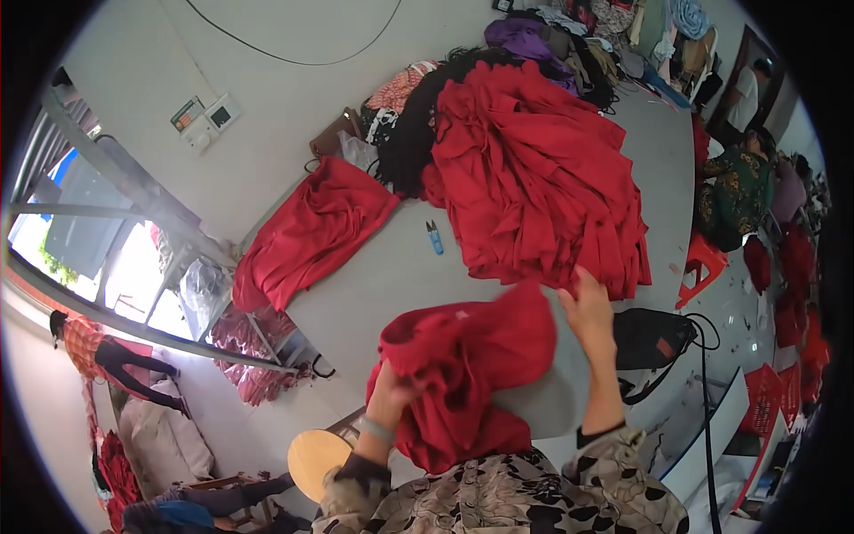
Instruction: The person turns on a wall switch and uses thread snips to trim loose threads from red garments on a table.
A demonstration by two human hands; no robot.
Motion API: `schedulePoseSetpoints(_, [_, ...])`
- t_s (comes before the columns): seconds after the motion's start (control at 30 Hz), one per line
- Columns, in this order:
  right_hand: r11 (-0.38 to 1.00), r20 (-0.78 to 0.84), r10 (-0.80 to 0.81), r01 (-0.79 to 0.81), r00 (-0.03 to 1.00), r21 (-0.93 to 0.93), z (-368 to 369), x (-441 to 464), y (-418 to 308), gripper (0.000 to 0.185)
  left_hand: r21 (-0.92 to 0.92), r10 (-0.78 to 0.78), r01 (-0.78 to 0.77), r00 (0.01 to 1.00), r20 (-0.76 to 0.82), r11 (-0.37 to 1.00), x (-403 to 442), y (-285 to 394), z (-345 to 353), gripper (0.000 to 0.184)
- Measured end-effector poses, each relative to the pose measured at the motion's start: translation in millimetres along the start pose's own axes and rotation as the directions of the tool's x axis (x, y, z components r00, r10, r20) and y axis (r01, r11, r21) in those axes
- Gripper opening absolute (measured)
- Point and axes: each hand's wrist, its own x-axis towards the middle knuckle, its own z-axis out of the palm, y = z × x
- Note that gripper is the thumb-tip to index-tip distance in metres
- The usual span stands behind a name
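A red garment (463, 356), bunched and partly blurred by motion, hangs in front of my body at the near edge of the table. My left hand (391, 396) is closed on its left side, with some fingers hidden in the folds. The garment's right end flares up toward my right hand (587, 307), which is raised just below the big pile of red garments (543, 169). The thumb and forefinger of that hand look apart, and a narrow gap shows between them and the flared cloth. Blue-handled thread snips (434, 238) lie on the table beyond the garment.
Another red garment (316, 236) lies spread on the grey table (374, 276) to the left. Black cloth (414, 133) and mixed clothes are heaped at the back. A black bag (654, 338) and a red stool (703, 267) stand to the right. Other people are farther off.
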Motion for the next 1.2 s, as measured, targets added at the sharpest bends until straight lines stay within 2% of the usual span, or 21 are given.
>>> schedulePoseSetpoints(0.03, [0.961, 0.086, 0.063, -0.084, 0.994, 0.265, 27, 10, -3, 0.035, -0.576, -0.079, 0.191, 0.974, 0.214, 0.795, 21, -36, -35, 0.036])
schedulePoseSetpoints(0.07, [0.843, 0.192, 0.103, -0.188, 0.976, 0.504, 52, 25, -10, 0.033, -0.877, -0.010, 0.400, 0.911, 0.413, 0.268, 39, -69, -73, 0.040])
schedulePoseSetpoints(0.1, [0.565, 0.428, 0.129, -0.421, 0.894, 0.709, 75, 39, -23, 0.032, -0.881, -0.018, 0.394, 0.915, 0.404, 0.263, 39, -57, -58, 0.040])
schedulePoseSetpoints(0.13, [0.205, 0.634, 0.058, -0.631, 0.771, 0.748, 100, 54, -39, 0.030, -0.850, -0.249, 0.241, 0.959, 0.134, 0.469, 43, -28, -27, 0.042])
schedulePoseSetpoints(0.17, [0.259, 0.635, 0.000, -0.614, 0.772, 0.746, 134, 65, -51, 0.031, -0.729, -0.400, 0.144, 0.896, -0.191, 0.670, 43, -15, -8, 0.045])
schedulePoseSetpoints(0.2, [0.309, 0.634, -0.062, -0.589, 0.771, 0.746, 167, 74, -65, 0.033, -0.731, -0.412, 0.141, 0.888, -0.205, 0.668, 42, -19, -11, 0.045])
schedulePoseSetpoints(0.27, [0.661, 0.511, -0.020, -0.372, 0.859, 0.652, 209, 89, -101, 0.040, -0.802, -0.420, 0.095, 0.885, -0.203, 0.589, 46, -29, -24, 0.048])
schedulePoseSetpoints(0.3, [0.648, 0.521, -0.029, -0.381, 0.853, 0.660, 229, 90, -117, 0.040, -0.778, -0.380, 0.095, 0.904, -0.194, 0.621, 47, -35, -33, 0.047])
schedulePoseSetpoints(0.37, [0.910, 0.615, 0.085, -0.313, 0.784, 0.272, 261, 92, -140, 0.040, -0.781, -0.383, 0.052, 0.890, -0.246, 0.623, 53, -40, -38, 0.045])
schedulePoseSetpoints(0.4, [0.908, 0.628, 0.071, -0.311, 0.775, 0.282, 273, 92, -145, 0.040, -0.788, -0.384, 0.020, 0.881, -0.277, 0.616, 56, -40, -36, 0.044])
schedulePoseSetpoints(0.47, [0.986, 0.547, 0.075, -0.145, 0.834, 0.086, 297, 85, -152, 0.041, -0.783, -0.382, -0.021, 0.864, -0.327, 0.622, 58, -42, -36, 0.041])
schedulePoseSetpoints(0.57, [0.976, 0.412, 0.005, -0.094, 0.911, 0.194, 348, 68, -145, 0.051, -0.793, -0.394, -0.027, 0.857, -0.331, 0.608, 60, -46, -41, 0.042])
schedulePoseSetpoints(0.8, [0.906, 0.548, 0.011, -0.240, 0.837, 0.349, 316, 81, -131, 0.028, -0.758, -0.395, -0.013, 0.847, -0.355, 0.652, 64, -36, -34, 0.044])
schedulePoseSetpoints(0.87, [0.682, 0.811, -0.032, -0.581, 0.584, 0.445, 304, 88, -121, 0.015, -0.760, -0.363, -0.015, 0.872, -0.328, 0.650, 64, -33, -33, 0.044])
schedulePoseSetpoints(0.9, [0.684, 0.808, -0.030, -0.577, 0.589, 0.446, 299, 86, -117, 0.015, -0.763, -0.359, -0.010, 0.878, -0.317, 0.647, 65, -29, -31, 0.043])
schedulePoseSetpoints(0.97, [0.012, 0.889, -0.210, -0.908, 0.408, 0.419, 282, 73, -111, 0.014, -0.767, -0.348, -0.005, 0.889, -0.297, 0.641, 68, -21, -25, 0.043])
schedulePoseSetpoints(1.0, [0.017, 0.885, -0.207, -0.903, 0.416, 0.429, 259, 72, -114, 0.014, -0.772, -0.366, 0.009, 0.884, -0.291, 0.635, 70, -16, -22, 0.043])
schedulePoseSetpoints(1.07, [-0.549, 0.894, -0.253, -0.816, 0.369, 0.182, 191, 70, -122, 0.014, -0.776, -0.381, 0.026, 0.882, -0.279, 0.630, 66, -15, -22, 0.043])
schedulePoseSetpoints(1.1, [-0.550, 0.892, -0.246, -0.813, 0.379, 0.194, 172, 63, -123, 0.014, -0.772, -0.376, 0.017, 0.880, -0.290, 0.636, 66, -19, -26, 0.043])
schedulePoseSetpoints(1.17, [-0.548, 0.848, -0.422, -0.835, 0.320, 0.043, 140, 43, -119, 0.017, -0.768, -0.365, 0.019, 0.887, -0.282, 0.640, 66, -16, -25, 0.043])
schedulePoseSetpoints(1.2, [-0.511, 0.772, -0.513, -0.856, 0.375, 0.076, 125, 32, -121, 0.020, -0.769, -0.389, 0.054, 0.884, -0.260, 0.637, 64, -11, -20, 0.044])
